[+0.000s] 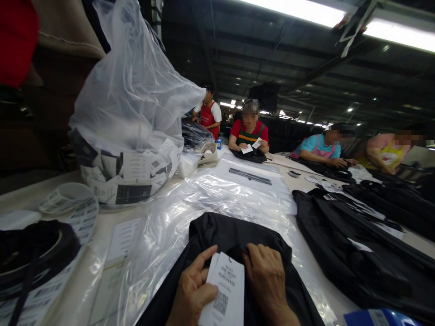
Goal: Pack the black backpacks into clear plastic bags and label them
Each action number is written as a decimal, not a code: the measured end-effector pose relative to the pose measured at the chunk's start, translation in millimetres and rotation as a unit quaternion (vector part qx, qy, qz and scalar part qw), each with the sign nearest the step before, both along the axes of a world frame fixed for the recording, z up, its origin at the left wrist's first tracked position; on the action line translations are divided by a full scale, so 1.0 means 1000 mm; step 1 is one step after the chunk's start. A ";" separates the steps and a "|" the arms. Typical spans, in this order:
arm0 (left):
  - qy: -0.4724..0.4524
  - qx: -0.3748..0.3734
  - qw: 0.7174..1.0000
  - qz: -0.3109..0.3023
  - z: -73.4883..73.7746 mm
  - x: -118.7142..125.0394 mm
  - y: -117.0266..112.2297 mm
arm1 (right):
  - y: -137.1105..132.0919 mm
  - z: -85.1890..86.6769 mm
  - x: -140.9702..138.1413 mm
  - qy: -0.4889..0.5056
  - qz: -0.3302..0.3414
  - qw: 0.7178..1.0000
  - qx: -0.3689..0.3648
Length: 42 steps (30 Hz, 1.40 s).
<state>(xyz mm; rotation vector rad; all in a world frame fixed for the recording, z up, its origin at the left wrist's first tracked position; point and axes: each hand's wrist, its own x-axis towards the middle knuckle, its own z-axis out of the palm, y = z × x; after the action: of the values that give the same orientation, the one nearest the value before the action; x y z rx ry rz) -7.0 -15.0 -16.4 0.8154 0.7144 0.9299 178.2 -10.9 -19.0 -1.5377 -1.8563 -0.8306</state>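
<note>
A black garment (234,228) of smooth, slightly shiny cloth lies in front of me on clear plastic. My left hand (194,287) pinches a white hang tag (224,290) between thumb and fingers. The tag bears printed text and a QR code, and a short dark loop shows at its top. To the right of the tag, my right hand (267,278) has its fingers curled into the black cloth; its fingertips are partly hidden.
A clear plastic bag full of printed tags (132,174) stands at left, near a roll of labels (68,199) and a black tape roll (37,258). Clear plastic bags (190,194) cover the table's middle. More black garments (356,253) lie right. Several co-workers (249,131) work beyond.
</note>
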 end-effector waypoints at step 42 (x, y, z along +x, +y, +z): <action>0.201 0.155 0.966 -0.052 -0.010 0.006 -0.002 | 0.001 -0.007 0.000 0.079 0.102 0.986 -0.108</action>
<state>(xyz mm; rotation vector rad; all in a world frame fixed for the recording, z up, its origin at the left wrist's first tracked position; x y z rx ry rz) -0.7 -16.8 -26.2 1.3311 0.8761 0.7978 177.9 -9.6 -26.1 -1.4608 -1.9961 -0.4130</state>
